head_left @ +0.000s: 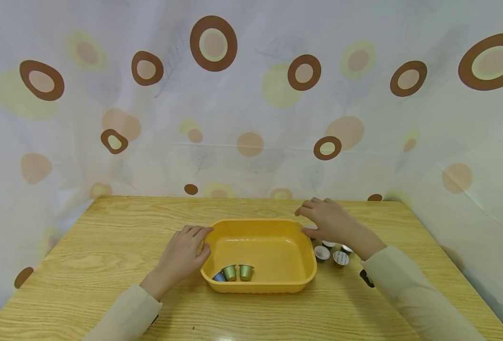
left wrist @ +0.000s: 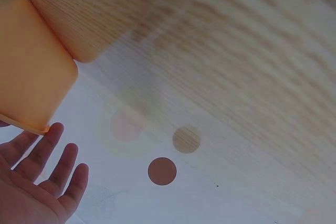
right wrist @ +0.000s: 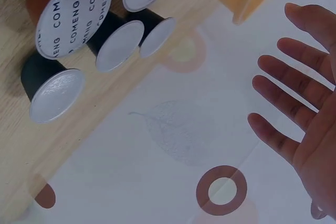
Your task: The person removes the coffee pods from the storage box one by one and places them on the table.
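A yellow plastic bin stands on the table. Inside its near left corner lie two green coffee capsules and a blue coffee capsule. My left hand is at the bin's left rim; in the left wrist view its fingers are extended and one fingertip touches the rim. Over the bin's right rim, my right hand hovers with spread fingers and nothing in them. Below it, beside the bin, several coffee capsules rest with pale lids showing; one lid carries printed letters.
The wooden table reaches back to a patterned curtain, which also hangs along both sides. A small dark object shows at the right sleeve's cuff.
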`<act>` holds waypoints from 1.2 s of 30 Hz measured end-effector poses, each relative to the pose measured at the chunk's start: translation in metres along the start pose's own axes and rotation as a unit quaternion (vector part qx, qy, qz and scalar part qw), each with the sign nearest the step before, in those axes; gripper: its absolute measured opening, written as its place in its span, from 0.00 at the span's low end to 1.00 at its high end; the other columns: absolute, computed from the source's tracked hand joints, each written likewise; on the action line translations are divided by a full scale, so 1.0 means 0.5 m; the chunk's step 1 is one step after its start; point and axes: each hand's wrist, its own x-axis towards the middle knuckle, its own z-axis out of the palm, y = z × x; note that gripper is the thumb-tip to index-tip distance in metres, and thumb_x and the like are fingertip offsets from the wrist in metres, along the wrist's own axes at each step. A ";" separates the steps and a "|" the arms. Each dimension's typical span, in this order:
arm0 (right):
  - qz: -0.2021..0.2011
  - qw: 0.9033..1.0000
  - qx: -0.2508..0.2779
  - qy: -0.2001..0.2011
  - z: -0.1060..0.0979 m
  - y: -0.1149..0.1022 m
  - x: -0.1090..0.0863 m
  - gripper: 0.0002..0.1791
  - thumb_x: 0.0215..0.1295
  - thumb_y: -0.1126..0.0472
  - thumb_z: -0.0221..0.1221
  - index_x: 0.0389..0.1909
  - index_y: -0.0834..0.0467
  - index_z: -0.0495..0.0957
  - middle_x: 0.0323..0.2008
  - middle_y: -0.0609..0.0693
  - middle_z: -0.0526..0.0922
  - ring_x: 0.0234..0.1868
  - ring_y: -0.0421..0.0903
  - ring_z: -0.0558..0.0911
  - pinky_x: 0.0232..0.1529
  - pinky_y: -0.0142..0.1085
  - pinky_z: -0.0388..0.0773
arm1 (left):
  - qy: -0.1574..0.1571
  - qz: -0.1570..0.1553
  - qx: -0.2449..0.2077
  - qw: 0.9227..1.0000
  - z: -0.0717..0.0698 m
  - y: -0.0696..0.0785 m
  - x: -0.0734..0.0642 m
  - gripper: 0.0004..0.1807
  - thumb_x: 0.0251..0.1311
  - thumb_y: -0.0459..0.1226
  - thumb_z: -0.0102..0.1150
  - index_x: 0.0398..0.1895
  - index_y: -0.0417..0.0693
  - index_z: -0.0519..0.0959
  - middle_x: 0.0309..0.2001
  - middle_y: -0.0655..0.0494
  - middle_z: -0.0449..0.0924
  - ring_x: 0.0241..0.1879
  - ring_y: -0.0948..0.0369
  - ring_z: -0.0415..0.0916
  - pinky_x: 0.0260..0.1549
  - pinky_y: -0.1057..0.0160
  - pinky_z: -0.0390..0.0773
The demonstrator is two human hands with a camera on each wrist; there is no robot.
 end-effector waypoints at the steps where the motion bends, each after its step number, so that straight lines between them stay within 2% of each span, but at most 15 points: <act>1: -0.007 1.000 -0.004 0.002 -0.002 -0.005 0.002 0.20 0.54 0.49 0.62 0.46 0.53 0.77 0.43 0.48 0.79 0.45 0.48 0.77 0.41 0.45 0.75 | 0.000 0.000 0.000 1.000 0.000 0.000 0.000 0.19 0.57 0.40 0.54 0.53 0.49 0.75 0.47 0.56 0.79 0.48 0.56 0.73 0.47 0.54 0.74; 8: -0.059 0.998 -0.030 0.025 -0.006 -0.035 0.015 0.20 0.52 0.49 0.63 0.45 0.53 0.77 0.40 0.46 0.78 0.42 0.46 0.77 0.41 0.43 0.75 | 0.001 0.000 -0.001 1.000 0.000 0.000 -0.001 0.19 0.57 0.40 0.54 0.53 0.49 0.75 0.47 0.56 0.79 0.48 0.56 0.73 0.47 0.54 0.74; 15: -0.096 0.993 -0.060 0.028 -0.009 -0.065 0.027 0.20 0.53 0.47 0.62 0.45 0.52 0.77 0.40 0.46 0.79 0.41 0.45 0.77 0.40 0.41 0.75 | 0.001 0.000 -0.003 1.000 0.001 -0.001 0.000 0.19 0.56 0.40 0.55 0.53 0.49 0.75 0.47 0.56 0.79 0.48 0.56 0.73 0.47 0.54 0.73; 22: -0.123 0.989 -0.075 0.016 -0.009 -0.093 0.038 0.21 0.52 0.46 0.62 0.45 0.50 0.76 0.41 0.44 0.78 0.41 0.44 0.75 0.41 0.39 0.74 | -0.003 -0.001 -0.005 1.000 -0.001 0.001 0.000 0.19 0.57 0.40 0.55 0.53 0.49 0.75 0.48 0.56 0.79 0.49 0.56 0.73 0.47 0.54 0.73; 30: -0.168 0.979 -0.114 0.002 -0.007 -0.123 0.050 0.21 0.53 0.44 0.61 0.46 0.49 0.76 0.41 0.43 0.79 0.41 0.43 0.74 0.37 0.36 0.72 | -0.001 0.000 -0.007 1.000 0.002 -0.001 -0.001 0.20 0.57 0.40 0.55 0.53 0.49 0.75 0.48 0.56 0.79 0.48 0.56 0.73 0.47 0.54 0.74; 36: -0.188 0.976 -0.109 -0.021 -0.003 -0.145 0.059 0.21 0.53 0.45 0.61 0.47 0.48 0.75 0.41 0.42 0.79 0.41 0.43 0.75 0.38 0.36 0.74 | 0.001 0.002 -0.012 1.000 0.003 -0.002 -0.001 0.20 0.56 0.40 0.55 0.53 0.49 0.76 0.48 0.56 0.79 0.48 0.56 0.73 0.47 0.54 0.74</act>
